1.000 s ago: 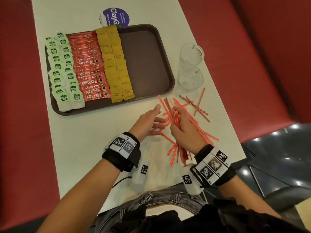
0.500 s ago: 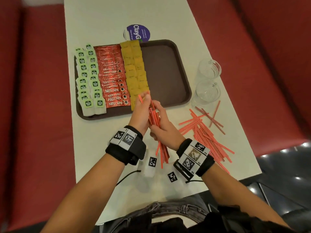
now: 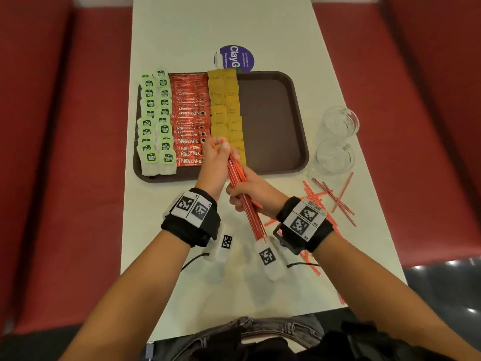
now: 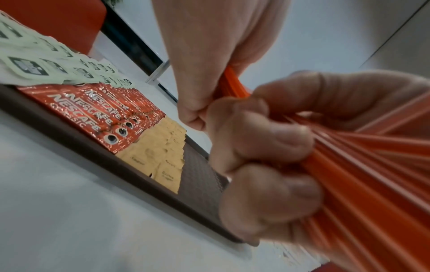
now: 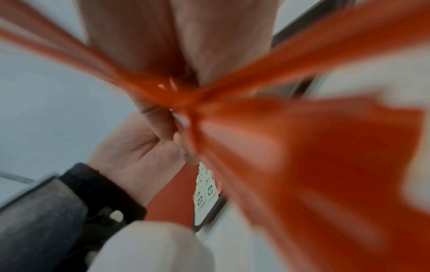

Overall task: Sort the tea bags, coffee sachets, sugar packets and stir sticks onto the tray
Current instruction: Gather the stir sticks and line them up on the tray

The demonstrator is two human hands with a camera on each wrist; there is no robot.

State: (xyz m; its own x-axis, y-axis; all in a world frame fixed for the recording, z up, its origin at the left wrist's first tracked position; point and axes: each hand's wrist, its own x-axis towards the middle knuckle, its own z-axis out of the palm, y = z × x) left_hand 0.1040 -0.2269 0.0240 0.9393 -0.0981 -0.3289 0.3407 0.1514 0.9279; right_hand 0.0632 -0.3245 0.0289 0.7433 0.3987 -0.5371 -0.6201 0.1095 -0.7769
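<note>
You are gripping a bundle of red stir sticks (image 3: 240, 187) with both hands just below centre frame: your left hand (image 3: 217, 162) is curling round its upper end over the brown tray's (image 3: 273, 121) near edge, and your right hand (image 3: 250, 194) is wrapping its fingers round the middle. More loose sticks (image 3: 330, 196) are lying on the white table (image 3: 182, 35) at right, while tea bags (image 3: 156, 121), coffee sachets (image 3: 188, 118) and sugar packets (image 3: 225, 108) are filling the tray's left half.

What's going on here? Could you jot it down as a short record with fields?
tray: brown, on the white table
tea bags: tray's left column
coffee sachets: next column
sugar packets: third column
tray's right part: bare
bundle of stir sticks: gripped by left hand and right hand
loose stir sticks: on table
two glasses: right of tray
</note>
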